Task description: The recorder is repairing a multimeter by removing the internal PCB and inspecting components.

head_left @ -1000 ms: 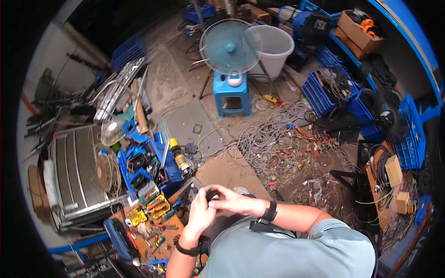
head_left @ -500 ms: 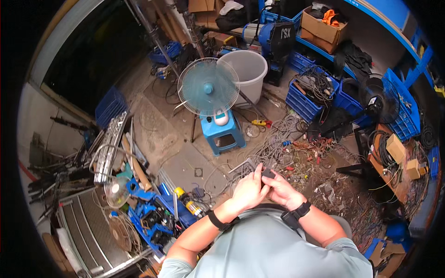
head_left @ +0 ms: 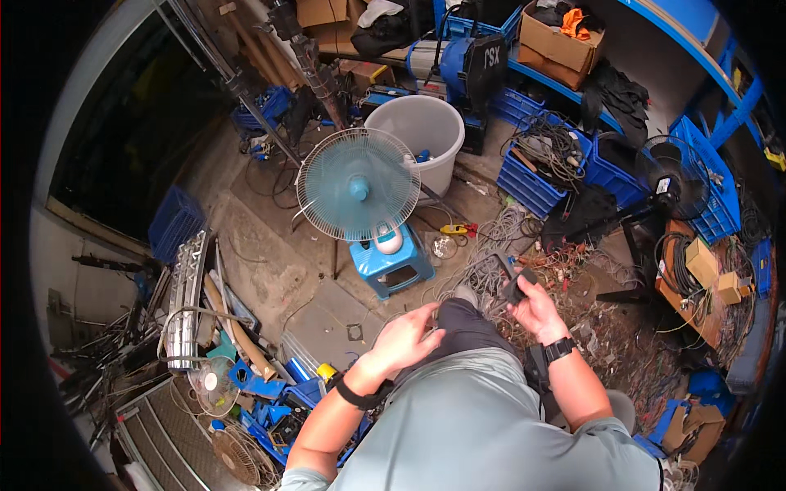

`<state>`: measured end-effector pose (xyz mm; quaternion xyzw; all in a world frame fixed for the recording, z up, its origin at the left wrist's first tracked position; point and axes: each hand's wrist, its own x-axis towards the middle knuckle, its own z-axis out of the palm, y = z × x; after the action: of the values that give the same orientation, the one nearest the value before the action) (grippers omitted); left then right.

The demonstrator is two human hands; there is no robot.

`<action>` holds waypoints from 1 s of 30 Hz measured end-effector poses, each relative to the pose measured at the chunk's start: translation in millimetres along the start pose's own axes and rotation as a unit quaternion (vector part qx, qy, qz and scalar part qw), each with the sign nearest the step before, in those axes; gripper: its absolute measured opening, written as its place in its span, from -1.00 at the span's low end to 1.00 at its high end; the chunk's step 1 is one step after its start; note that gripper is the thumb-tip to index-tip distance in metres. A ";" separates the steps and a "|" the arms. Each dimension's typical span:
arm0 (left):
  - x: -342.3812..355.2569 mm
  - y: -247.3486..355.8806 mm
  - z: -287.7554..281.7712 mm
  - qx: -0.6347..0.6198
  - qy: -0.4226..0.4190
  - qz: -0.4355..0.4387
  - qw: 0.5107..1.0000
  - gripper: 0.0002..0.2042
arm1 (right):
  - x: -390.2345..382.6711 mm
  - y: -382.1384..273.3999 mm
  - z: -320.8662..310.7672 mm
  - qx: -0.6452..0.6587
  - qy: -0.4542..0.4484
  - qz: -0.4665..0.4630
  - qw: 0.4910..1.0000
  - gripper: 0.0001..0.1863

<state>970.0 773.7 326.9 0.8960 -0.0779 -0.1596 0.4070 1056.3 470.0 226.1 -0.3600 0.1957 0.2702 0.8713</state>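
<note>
Head view: right fingers (head_left: 532, 293) clamp a dark, angular piece (head_left: 512, 289), stringy grey cables (head_left: 516, 222) beyond them; left fingers (head_left: 419, 319) curl apart!

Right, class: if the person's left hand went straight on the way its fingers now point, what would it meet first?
Probably the dark trouser leg, just beyond the fingertips of the left hand in the picture. Depth is unclear, so the hand might pass above it.
</note>
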 end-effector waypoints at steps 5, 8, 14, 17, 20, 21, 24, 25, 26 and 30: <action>21.1 -55.3 -22.8 -0.090 0.069 -0.100 0.989 -0.49 | 124.5 -42.7 16.8 -0.012 -0.016 0.024 0.999 -0.69; 40.2 -85.1 -38.0 -0.138 0.132 -0.189 0.963 -0.55 | 216.5 -69.1 49.0 -0.039 -0.041 0.055 0.997 -0.67; 64.3 -137.1 -30.6 -0.213 0.272 -0.356 0.868 -0.63 | 370.3 -116.5 91.6 -0.128 -0.048 0.104 0.985 -0.65; 69.6 -141.2 -22.9 -0.245 0.245 -0.381 0.857 -0.68 | 427.7 -131.8 104.8 -0.130 -0.017 0.109 0.985 -0.70; 74.8 -142.1 -19.1 -0.258 0.285 -0.390 0.837 -0.65 | 491.7 -146.4 121.0 -0.124 0.010 0.114 0.986 -0.72; 76.9 -141.4 -21.4 -0.277 0.276 -0.427 0.815 -0.64 | 521.0 -152.8 119.6 -0.127 0.010 0.133 0.983 -0.68; 71.3 -147.2 -7.8 -0.292 0.309 -0.462 0.779 -0.64 | 606.8 -164.4 141.7 -0.038 -0.018 0.166 0.985 -0.55; 77.6 -140.0 -7.7 -0.332 0.334 -0.468 0.748 -0.66 | 618.0 -168.6 160.5 -0.105 0.004 0.136 0.985 -0.43; 81.3 -131.9 -8.9 -0.386 0.333 -0.490 0.707 -0.69 | 647.6 -168.0 159.5 -0.163 0.030 0.144 0.975 -0.31; 41.9 -126.0 37.9 -0.335 0.343 -0.539 0.692 -0.68 | 700.2 -138.9 123.0 -0.415 0.095 0.117 0.897 -0.56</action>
<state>997.3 818.5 199.2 0.5808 0.6220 -0.0483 0.5229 1703.7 708.5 5.3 -0.6873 0.1882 0.3916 0.5820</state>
